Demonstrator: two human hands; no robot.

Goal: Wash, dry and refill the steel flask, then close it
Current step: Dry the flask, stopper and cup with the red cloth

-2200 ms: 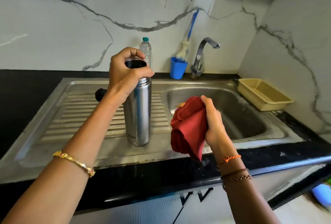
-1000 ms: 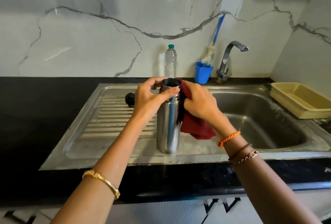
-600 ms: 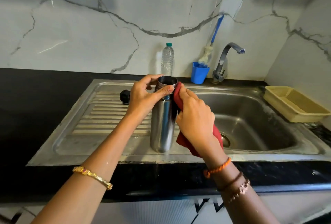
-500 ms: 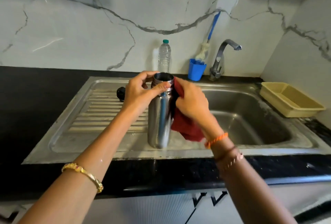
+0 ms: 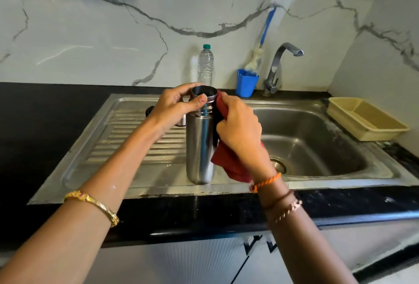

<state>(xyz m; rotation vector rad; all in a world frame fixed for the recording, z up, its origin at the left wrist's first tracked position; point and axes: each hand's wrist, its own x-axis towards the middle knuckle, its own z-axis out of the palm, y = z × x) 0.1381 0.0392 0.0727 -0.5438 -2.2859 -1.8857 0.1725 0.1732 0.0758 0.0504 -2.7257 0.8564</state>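
The steel flask (image 5: 199,147) stands upright and uncapped on the sink's ribbed drainboard (image 5: 136,145). My left hand (image 5: 174,106) grips its neck just under the open mouth. My right hand (image 5: 240,129) holds a red cloth (image 5: 231,163) and presses it against the flask's right side, near the top. The cloth hangs down below my wrist. The flask's black cap (image 5: 149,110) lies on the drainboard behind my left hand, mostly hidden.
A clear plastic water bottle (image 5: 205,65) stands at the back wall. Beside it are a blue cup (image 5: 247,82) with a brush and the tap (image 5: 278,68). The sink basin (image 5: 317,143) is to the right, with a yellow tray (image 5: 365,118) beyond it.
My right hand brought the red cloth from beside the basin to the flask and has been rubbing it up and down the flask's right side. My left hand kept its hold on the neck.
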